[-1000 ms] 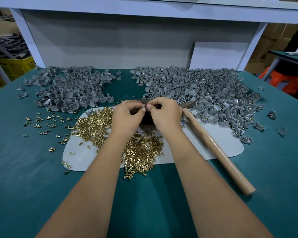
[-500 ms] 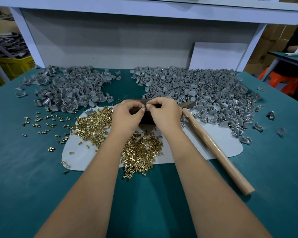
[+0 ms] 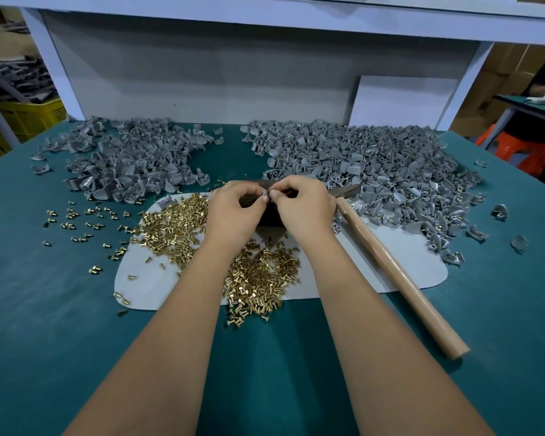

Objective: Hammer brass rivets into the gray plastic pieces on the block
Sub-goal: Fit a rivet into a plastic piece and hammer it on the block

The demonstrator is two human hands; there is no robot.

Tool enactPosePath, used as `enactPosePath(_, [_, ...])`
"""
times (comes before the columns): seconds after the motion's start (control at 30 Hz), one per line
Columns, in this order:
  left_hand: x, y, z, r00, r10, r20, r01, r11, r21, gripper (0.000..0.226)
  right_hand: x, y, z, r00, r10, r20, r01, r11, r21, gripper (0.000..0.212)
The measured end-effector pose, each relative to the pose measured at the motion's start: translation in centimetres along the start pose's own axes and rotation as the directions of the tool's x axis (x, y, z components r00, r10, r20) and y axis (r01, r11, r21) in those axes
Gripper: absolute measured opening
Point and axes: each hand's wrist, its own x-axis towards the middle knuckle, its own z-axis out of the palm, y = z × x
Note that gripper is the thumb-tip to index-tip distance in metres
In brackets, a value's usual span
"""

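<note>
— Between my fingertips, what's changed?
— Nothing: left hand [image 3: 233, 212] and right hand [image 3: 302, 209] still pinch a gray piece [image 3: 265, 194] over the block [image 3: 269, 217].
— Meaning?
— The rivet is still being seated; the hammer [image 3: 390, 265] lies idle right of my right hand.

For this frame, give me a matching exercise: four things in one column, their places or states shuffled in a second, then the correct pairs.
Things:
1. hammer
2. rivets
3. larger gray pile
4. hands

Places or states:
A. heaped on the white mat, under the forearms
B. far right of the table
C. fingertips meeting, pinching a small piece over the dark block
D. lying unheld, handle toward the near right

Pairs: 1-D, 2-A, 3-B, 4-C
</note>
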Motion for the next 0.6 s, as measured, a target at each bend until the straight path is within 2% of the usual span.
enactPosePath(0.1, [-0.1,0.0,0.0,1.0,0.002,-0.001,-0.002,1.0,-0.006,0.006,-0.2,0.0,0.1,1.0,-0.018,-0.02,0.017,0.999,-0.031,0.018])
enactPosePath(0.23, [-0.1,0.0,-0.1,1.0,-0.003,0.009,0.004,1.0,-0.003,0.006,-0.1,0.3,-0.5,0.996,-0.06,0.068,0.059,0.998,0.009,0.015])
enactPosePath(0.4, [-0.1,0.1,-0.1,1.0,-0.018,0.004,0.018,1.0,0.0,0.008,-0.2,-0.2,-1.4,0.997,0.013,0.082,-0.034,0.966,0.257,0.021])
enactPosePath(0.47, [-0.1,0.0,-0.1,1.0,-0.016,0.01,0.016,1.0,-0.001,0.009,-0.2,-0.4,-1.4,0.996,-0.002,0.089,-0.015,0.98,0.198,0.017])
enactPosePath(0.6, [0.1,0.0,-0.1,1.0,0.009,0.011,-0.009,1.0,0.024,0.01,-0.2,-0.6,-1.2,0.994,-0.064,0.087,0.067,0.997,-0.037,0.019])
